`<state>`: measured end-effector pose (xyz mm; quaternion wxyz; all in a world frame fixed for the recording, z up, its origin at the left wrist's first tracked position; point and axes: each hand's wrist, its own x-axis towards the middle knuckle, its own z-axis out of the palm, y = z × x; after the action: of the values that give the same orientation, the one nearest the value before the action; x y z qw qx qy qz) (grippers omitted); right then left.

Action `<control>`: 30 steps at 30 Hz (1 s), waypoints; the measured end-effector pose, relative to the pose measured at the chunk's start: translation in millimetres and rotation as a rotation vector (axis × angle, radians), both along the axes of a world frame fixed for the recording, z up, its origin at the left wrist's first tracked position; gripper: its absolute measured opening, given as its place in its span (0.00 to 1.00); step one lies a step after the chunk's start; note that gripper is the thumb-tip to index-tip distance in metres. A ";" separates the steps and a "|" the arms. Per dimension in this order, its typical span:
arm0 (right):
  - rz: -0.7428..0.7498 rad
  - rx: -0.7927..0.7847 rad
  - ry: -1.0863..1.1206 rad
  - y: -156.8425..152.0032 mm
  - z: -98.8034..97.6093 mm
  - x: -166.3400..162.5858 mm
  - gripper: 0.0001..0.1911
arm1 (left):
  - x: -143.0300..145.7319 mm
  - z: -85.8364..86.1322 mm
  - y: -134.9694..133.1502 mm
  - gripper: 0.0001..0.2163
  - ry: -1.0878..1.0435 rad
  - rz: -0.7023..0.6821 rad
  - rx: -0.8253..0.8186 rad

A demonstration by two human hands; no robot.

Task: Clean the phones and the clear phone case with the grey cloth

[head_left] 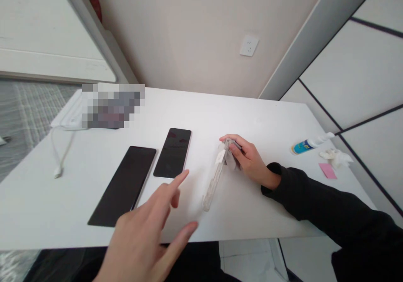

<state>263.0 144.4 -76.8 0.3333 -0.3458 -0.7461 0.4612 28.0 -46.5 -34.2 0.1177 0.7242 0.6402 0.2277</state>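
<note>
My right hand grips the far end of a clear plastic frame that stands on its edge on the white table. My left hand hovers open above the near table edge, fingers spread, forefinger pointing toward the frame; it holds nothing. Two dark-screened phones lie flat to the left: a larger phone nearer me and a smaller phone beyond it, both face up.
A white cable trails from a blurred patch at the table's back left. At the right edge lie a small bottle, a crumpled white wipe and a pink slip. A wall with a socket stands behind.
</note>
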 end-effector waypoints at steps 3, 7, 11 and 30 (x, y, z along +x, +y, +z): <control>0.032 -0.054 -0.004 -4.1 0.0 -1.1 0.20 | 19.1 -12.9 16.6 0.37 0.147 -0.076 -0.017; 0.069 -0.019 -0.070 -4.0 2.3 -1.0 0.20 | 38.0 -33.8 29.4 0.23 0.228 -0.073 0.038; -0.228 0.060 0.074 -3.9 8.3 0.5 0.18 | 37.4 -41.9 33.2 0.19 0.220 -0.028 0.058; 0.433 0.786 -0.119 -41.4 16.9 -5.2 0.22 | 38.3 -41.3 33.6 0.20 0.174 -0.089 0.041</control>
<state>257.8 103.0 -59.8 0.2915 -0.0548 -0.9376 0.1813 66.2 -12.8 -75.5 0.0569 0.7713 0.6103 0.1714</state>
